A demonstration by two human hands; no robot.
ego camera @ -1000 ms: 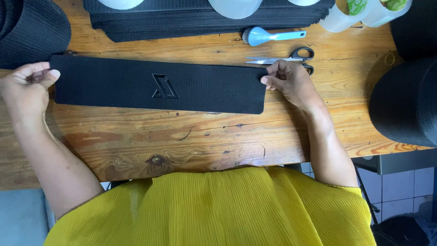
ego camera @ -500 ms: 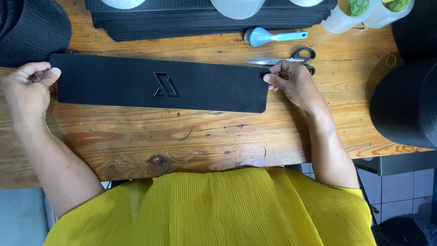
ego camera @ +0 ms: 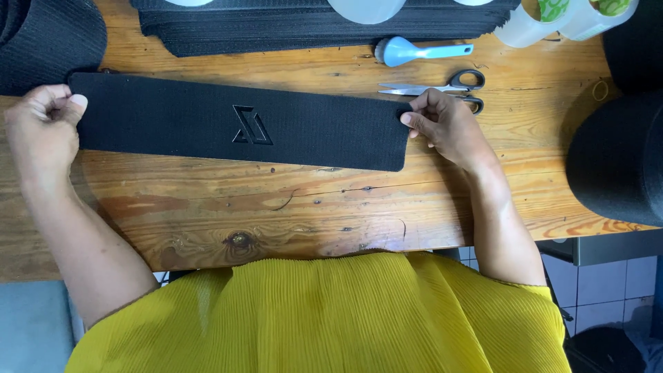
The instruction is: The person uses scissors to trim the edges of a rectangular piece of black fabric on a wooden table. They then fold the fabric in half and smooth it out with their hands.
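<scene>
Hands (ego camera: 43, 124) (ego camera: 442, 124) pinch black strip (ego camera: 173, 121) ends; scissors (ego camera: 435, 88) near.

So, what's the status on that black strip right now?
Left hand and right hand pinch the ends of the black strip. Strip flat on table. Scissors beside right hand.

table (ego camera: 414, 200): bare wooden planks with knots and dark stains, carrying everything here.
stack (ego camera: 311, 27): black ribbed pieces piled along the far edge, partly cut off by the frame.
scoop (ego camera: 418, 51): light blue plastic, lying flat just in front of the stack, handle pointing right.
scissors (ego camera: 435, 88): black handles to the right, blades shut and pointing left, near the scoop.
cups (ego camera: 552, 21): two translucent plastic ones at the far right corner, tops green.
roll (ego camera: 615, 159): black ribbed material at the right edge.
rubber band (ego camera: 600, 89): a thin loop lying on the wood beside the roll.
floor (ego camera: 621, 290): pale tiles, lower right.
</scene>
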